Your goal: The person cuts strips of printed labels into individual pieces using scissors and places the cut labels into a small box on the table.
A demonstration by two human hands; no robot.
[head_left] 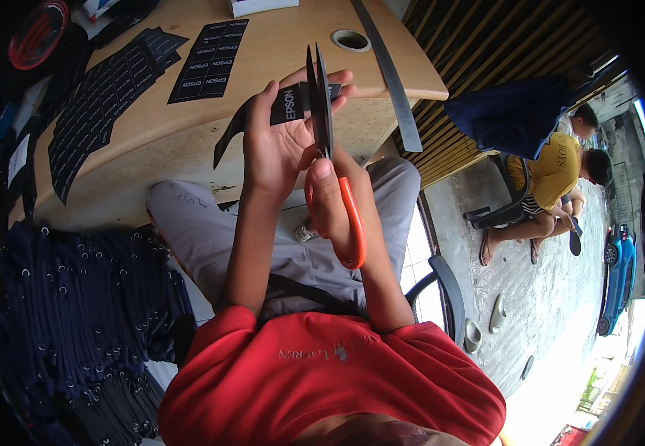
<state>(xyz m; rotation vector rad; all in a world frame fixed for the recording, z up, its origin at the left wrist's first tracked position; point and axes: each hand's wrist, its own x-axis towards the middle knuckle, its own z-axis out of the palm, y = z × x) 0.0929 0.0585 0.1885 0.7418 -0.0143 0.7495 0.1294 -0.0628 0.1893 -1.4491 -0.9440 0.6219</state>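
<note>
risk 1: left-hand fingers (330, 80) lie right beside the blades on the far side of the strip; if the blades shut before they pull back, I'd expect a nick.
risk 2: black label strip (285, 105) is pinched only near one end, and its tail droops toward 8 o'clock; it could sag or twist in the blades and the cut wander into the print.
risk 3: blades cross the strip almost edge-on to the camera, so I can't tell how far they've bitten in.
left hand (276, 141): palm up, raised over the lap, thumb on top of the strip, fingers under it; grip pinching the strip.
right hand (330, 201): at 5 o'clock of the left, thumb through the orange handle loop; grip closed around the scissors (321, 104), blades pointing to 12 o'clock and nearly together.
strip location: in the air between the hands, just off the near edge of the tabletop (278, 44).
nearby: sheets of black labels (209, 59) flat on the tabletop at 11 o'clock, well apart from both hands.
</note>
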